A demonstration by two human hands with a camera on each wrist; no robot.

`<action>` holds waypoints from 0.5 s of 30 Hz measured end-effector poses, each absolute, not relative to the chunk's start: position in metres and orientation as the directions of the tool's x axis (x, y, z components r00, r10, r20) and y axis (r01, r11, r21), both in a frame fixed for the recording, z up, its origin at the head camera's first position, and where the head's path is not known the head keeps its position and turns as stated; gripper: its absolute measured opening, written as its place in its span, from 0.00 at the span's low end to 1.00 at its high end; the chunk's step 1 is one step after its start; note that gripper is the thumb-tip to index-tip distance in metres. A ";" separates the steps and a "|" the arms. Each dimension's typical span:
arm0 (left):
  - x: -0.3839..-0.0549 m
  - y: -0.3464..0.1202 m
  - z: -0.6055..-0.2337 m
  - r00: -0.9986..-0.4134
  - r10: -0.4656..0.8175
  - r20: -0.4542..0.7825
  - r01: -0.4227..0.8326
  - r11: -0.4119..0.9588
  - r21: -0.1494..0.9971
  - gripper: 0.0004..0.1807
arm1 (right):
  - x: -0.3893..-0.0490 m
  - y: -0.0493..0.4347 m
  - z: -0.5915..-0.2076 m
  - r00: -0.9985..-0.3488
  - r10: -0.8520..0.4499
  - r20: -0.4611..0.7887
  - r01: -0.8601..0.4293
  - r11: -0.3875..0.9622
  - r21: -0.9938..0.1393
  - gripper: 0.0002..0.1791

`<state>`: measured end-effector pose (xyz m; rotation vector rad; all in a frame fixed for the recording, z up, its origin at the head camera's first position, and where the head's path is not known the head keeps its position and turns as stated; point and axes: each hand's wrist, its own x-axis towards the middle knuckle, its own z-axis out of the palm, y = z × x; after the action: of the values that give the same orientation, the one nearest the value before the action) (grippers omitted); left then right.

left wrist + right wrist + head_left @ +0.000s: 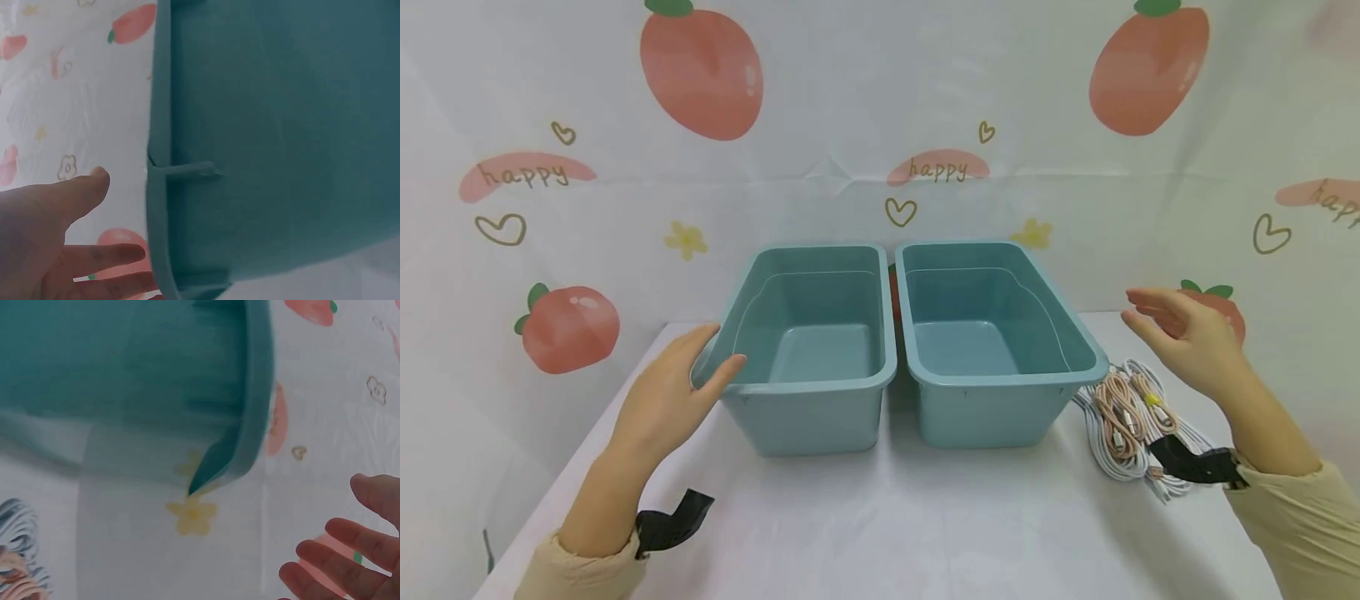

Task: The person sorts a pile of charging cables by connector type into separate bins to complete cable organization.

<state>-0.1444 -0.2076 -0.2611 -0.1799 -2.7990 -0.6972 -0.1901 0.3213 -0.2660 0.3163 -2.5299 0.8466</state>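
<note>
Two blue-green plastic tubs, a left one (pixel 812 421) and a right one (pixel 981 412), stand side by side with nothing showing inside. My left hand (pixel 662 396) is at the left tub's near left corner, thumb and fingers spread apart. In the left wrist view, the fingertips of that hand (pixel 75 231) come right up to the tub's rim (pixel 159 212). To the right of the right tub, my right hand (pixel 1198 346) is raised with its fingers loosely extended, holding nothing. The right wrist view shows this hand (pixel 350 556) apart from the tub (pixel 125 369).
Several bundled white and pinkish cables (pixel 1123 421) lie on the white table (pixel 925 525), right of the right tub and below my right hand. Behind the tubs hangs a white sheet (pixel 820 100) printed with fruit, hearts and words. A black strap hangs at each wrist.
</note>
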 end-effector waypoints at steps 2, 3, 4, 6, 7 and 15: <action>-0.143 -0.212 -0.268 -0.957 0.047 0.285 0.179 0.871 0.457 0.39 | -0.188 0.328 -0.274 -0.869 -0.056 0.492 -0.350 0.772 -0.530 0.23; -0.142 -0.214 -0.271 -0.956 0.040 0.289 0.177 0.868 0.464 0.38 | -0.187 0.331 -0.278 -0.875 -0.045 0.482 -0.336 0.773 -0.538 0.23; -0.142 -0.215 -0.274 -0.955 0.034 0.295 0.175 0.867 0.467 0.38 | -0.185 0.334 -0.282 -0.881 -0.035 0.472 -0.321 0.776 -0.542 0.23; -0.140 -0.217 -0.279 -0.955 0.016 0.295 0.162 0.863 0.478 0.38 | -0.183 0.340 -0.290 -0.896 -0.017 0.445 -0.291 0.778 -0.557 0.24; -0.140 -0.218 -0.281 -0.956 0.006 0.295 0.154 0.863 0.482 0.38 | -0.182 0.343 -0.294 -0.901 -0.008 0.435 -0.274 0.786 -0.554 0.24; -0.136 -0.215 -0.296 -0.939 -0.056 0.338 0.136 0.845 0.518 0.36 | -0.179 0.363 -0.325 -0.938 0.063 0.340 -0.149 0.815 -0.560 0.26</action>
<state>-0.1358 -0.2152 -0.2964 -0.0595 -2.6801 -0.7880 -0.1791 0.3628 -0.3248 0.0650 -2.6547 0.8596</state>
